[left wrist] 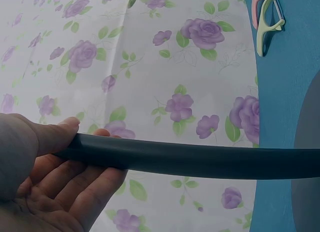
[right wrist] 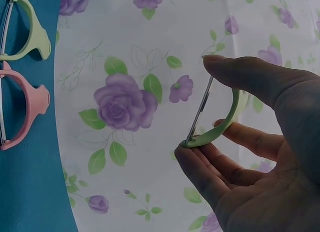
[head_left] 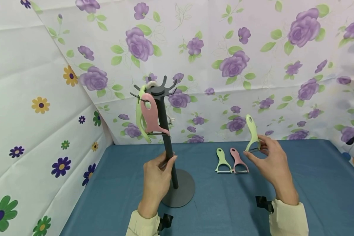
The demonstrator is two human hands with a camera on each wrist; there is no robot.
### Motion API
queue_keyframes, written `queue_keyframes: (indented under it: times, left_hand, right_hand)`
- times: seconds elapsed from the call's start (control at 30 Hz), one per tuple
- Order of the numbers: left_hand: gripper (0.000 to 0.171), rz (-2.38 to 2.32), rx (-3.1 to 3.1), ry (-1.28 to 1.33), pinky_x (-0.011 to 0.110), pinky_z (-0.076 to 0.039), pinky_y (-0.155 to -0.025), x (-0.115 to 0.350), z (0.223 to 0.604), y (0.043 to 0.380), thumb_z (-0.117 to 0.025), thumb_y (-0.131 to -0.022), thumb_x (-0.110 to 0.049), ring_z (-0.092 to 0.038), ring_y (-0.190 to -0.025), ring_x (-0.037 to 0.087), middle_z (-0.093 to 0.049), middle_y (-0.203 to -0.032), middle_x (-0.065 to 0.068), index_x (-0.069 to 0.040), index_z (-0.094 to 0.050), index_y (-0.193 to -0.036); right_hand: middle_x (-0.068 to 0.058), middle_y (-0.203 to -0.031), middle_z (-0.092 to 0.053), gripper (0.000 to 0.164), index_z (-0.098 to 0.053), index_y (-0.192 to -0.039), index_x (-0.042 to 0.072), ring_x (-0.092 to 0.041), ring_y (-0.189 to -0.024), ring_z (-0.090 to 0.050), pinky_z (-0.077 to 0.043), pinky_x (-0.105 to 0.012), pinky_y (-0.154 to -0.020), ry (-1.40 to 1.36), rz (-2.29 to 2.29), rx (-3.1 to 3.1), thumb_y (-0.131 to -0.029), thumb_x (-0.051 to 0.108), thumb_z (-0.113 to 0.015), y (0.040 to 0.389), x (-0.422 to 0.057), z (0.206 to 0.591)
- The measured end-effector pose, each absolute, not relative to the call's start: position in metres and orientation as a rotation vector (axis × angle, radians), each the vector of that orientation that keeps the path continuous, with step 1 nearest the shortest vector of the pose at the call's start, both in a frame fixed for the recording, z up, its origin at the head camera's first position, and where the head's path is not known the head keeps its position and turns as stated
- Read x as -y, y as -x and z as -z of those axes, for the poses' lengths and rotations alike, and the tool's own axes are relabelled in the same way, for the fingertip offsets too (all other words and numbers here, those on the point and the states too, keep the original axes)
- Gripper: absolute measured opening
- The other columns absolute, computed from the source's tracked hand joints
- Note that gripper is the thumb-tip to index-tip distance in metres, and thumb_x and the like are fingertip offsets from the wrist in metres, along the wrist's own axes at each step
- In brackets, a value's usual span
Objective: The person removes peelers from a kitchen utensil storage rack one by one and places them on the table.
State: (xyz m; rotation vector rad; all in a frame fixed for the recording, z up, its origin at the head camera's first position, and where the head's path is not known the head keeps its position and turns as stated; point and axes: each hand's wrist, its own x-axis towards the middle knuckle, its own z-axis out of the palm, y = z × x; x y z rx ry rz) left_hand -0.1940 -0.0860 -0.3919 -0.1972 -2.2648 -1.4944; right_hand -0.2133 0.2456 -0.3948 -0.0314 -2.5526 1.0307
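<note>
Left hand (head_left: 156, 178) grips the post (head_left: 167, 144) of the dark stand (head_left: 183, 193), right hand (head_left: 273, 164) pinches a green peeler (head_left: 252, 131) by its blade end, handle up above the table (head_left: 221, 206), right of a pink peeler (head_left: 237, 157) lying flat there.

The left hand (head_left: 157, 175) is at the lower centre of the head view, thumb (left wrist: 55, 135) and fingers (left wrist: 104, 192) curled in a grip, left wrist (head_left: 148, 209) below; the right hand (head_left: 273, 160), right of centre, pinches, right wrist (head_left: 286, 194) lower right
</note>
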Motion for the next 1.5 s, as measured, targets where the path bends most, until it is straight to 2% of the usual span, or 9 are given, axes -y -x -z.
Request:
queue_keyframes:
  times: [0.6, 1.5]
  left_hand:
    - [0.024, 1.482, 2.254, 0.21, 0.038, -0.063, -0.086, 0.087, 0.393, 0.194, -0.072, -0.097, -0.019, -0.077, -0.1, 0.025, -0.077, -0.112, 0.013, -0.008, -0.077, -0.118]
    - [0.024, 1.502, 2.253, 0.212, 0.038, -0.063, -0.087, 0.087, 0.393, 0.195, -0.072, -0.097, -0.019, -0.077, -0.1, 0.024, -0.077, -0.113, 0.013, -0.009, -0.077, -0.119]
  right_hand:
    - [-0.026, -0.125, -0.053, 0.071, -0.048, -0.148, 0.0, -0.047, -0.118, -0.056, -0.052, -0.062, -0.099, 0.089, -1.01, 2.561, -0.089, 0.02, -0.082, 0.217, -0.251, 0.403]
    - [-0.028, -0.127, -0.052, 0.073, -0.047, -0.15, 0.001, -0.051, -0.117, -0.059, -0.053, -0.063, -0.095, 0.178, -1.002, 2.626, -0.09, 0.024, -0.082, 0.224, -0.258, 0.414]
